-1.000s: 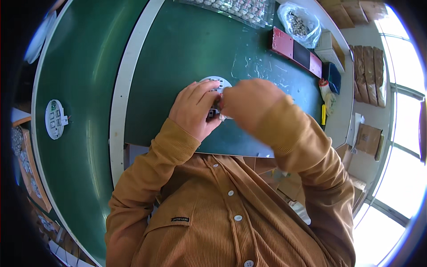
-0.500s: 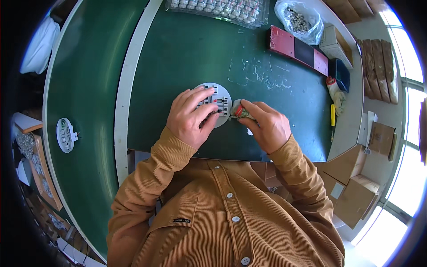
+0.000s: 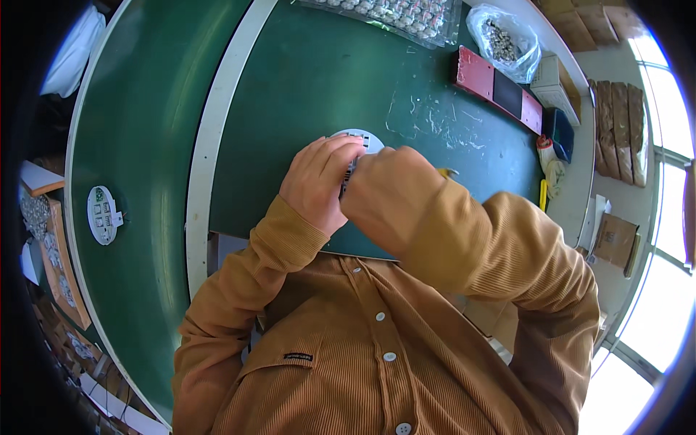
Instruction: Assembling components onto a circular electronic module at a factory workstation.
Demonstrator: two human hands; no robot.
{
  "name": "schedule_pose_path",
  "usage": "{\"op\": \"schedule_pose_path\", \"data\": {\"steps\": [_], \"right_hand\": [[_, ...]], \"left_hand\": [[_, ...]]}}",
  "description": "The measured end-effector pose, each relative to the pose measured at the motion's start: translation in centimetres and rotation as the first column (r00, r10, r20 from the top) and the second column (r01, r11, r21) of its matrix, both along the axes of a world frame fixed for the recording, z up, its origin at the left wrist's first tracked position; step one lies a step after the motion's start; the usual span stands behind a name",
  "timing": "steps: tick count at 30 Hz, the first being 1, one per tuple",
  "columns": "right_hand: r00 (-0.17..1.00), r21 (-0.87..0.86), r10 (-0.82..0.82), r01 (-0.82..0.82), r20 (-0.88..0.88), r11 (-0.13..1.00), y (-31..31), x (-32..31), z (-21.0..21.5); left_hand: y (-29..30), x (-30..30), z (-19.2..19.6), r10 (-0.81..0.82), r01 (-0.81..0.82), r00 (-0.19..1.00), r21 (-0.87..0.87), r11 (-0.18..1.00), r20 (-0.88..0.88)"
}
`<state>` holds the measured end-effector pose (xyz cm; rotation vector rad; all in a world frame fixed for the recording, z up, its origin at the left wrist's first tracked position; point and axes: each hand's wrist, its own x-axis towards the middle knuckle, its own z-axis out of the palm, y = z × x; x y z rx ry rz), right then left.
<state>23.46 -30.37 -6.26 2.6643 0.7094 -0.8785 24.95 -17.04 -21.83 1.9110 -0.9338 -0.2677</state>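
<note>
The left hand (image 3: pixel 319 181) curls over a flat round white plastic disc with small components on its face (image 3: pixel 360 140), fingers wrapped along its near edge and gripping it, apparently to steady it flat against the dark green surface (image 3: pixel 312 80) while the other hand works on it. The right hand (image 3: pixel 388 196) comes in from the right, closed into a loose fist just beside the left and covering most of the disc; whether its fingers pinch a tool or part cannot be told, since the back of the hand hides them. The disc sits near the middle of the surface, only its far rim showing, face up; being round it has no clear long axis, though the rows of parts on it seem to run away from the person. A second, similar white round disc (image 3: pixel 102 214) rests well apart on the green strip to the left, beyond a pale divider band (image 3: pixel 217 138). At the far edge lie a clear tray of small parts (image 3: pixel 406 16), a clear plastic bag of small metal pieces (image 3: pixel 502 38) and a red and black flat box (image 3: pixel 499 88).
</note>
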Motion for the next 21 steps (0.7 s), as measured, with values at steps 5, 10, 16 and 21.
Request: {"op": "schedule_pose_path", "data": {"steps": [5,10,16,21], "right_hand": [[0.977,0.04,-0.177,0.182,-0.117,0.982,0.0,2.4,-0.8],[0.876,0.067,-0.398,0.43,-0.272,0.9,-0.3,3.7,-0.9],[0.906,0.105,-0.38,0.403,-0.187,0.909,-3.0,0.3,-1.8],[0.528,0.447,-0.848,0.771,-0.051,0.453,-8.4,-5.3,-5.8]], "left_hand": [[0.1,0.4,-1.9,-0.044,0.059,0.968,0.053,0.997,-0.248],[-0.1,0.7,-2.0,-0.037,0.037,0.999,0.01,0.999,-0.026],[-0.7,1.1,-0.5,-0.025,0.028,0.996,-0.04,0.999,0.086],[-1.3,1.4,0.7,0.003,-0.006,0.983,0.013,1.0,0.181]]}}
